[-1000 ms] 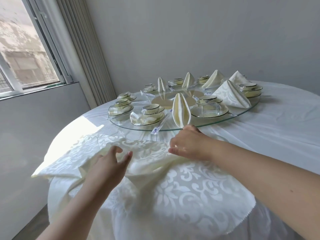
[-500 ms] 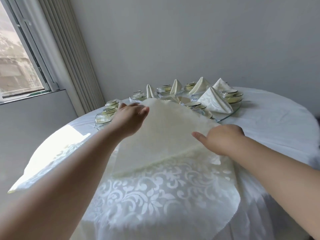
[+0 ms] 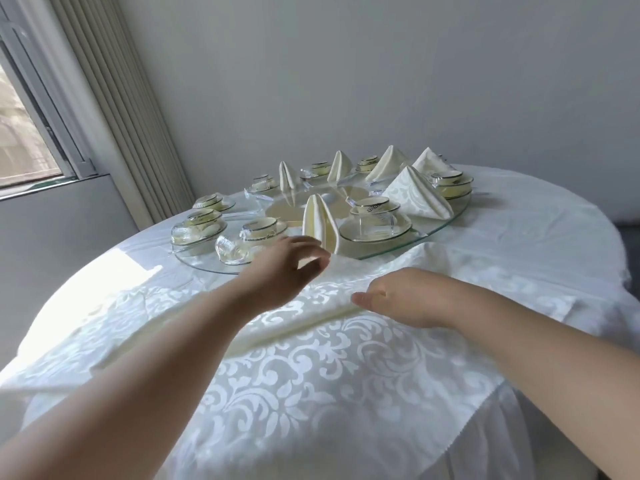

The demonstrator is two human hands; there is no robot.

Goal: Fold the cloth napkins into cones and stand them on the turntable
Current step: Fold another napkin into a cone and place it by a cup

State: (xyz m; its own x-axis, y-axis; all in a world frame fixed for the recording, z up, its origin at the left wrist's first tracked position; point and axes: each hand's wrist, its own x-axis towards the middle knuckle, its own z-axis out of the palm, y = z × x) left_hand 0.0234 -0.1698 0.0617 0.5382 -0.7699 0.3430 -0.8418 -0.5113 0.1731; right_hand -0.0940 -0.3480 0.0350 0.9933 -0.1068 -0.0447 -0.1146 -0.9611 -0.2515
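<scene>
A cream damask napkin (image 3: 311, 358) lies spread on the table in front of me, with a fold running across it between my hands. My left hand (image 3: 287, 268) is at the napkin's far edge by the turntable rim, its thumb and fingers pinching the cloth. My right hand (image 3: 405, 296) rests flat on the fold, pressing it down. Behind them the glass turntable (image 3: 398, 245) carries several folded napkin cones, the nearest one (image 3: 318, 220) just beyond my left hand and a larger patterned one (image 3: 417, 194) to the right.
Cups on saucers (image 3: 375, 220) and small glass dishes (image 3: 232, 247) ring the turntable. The round table has a white tablecloth (image 3: 536, 244). A window (image 3: 24, 133) and vertical blinds (image 3: 114, 98) stand at the left, a grey wall behind.
The napkin half that my left hand lifted over has come down flat. My left hand moved forward to the far edge; my right hand stayed on the fold.
</scene>
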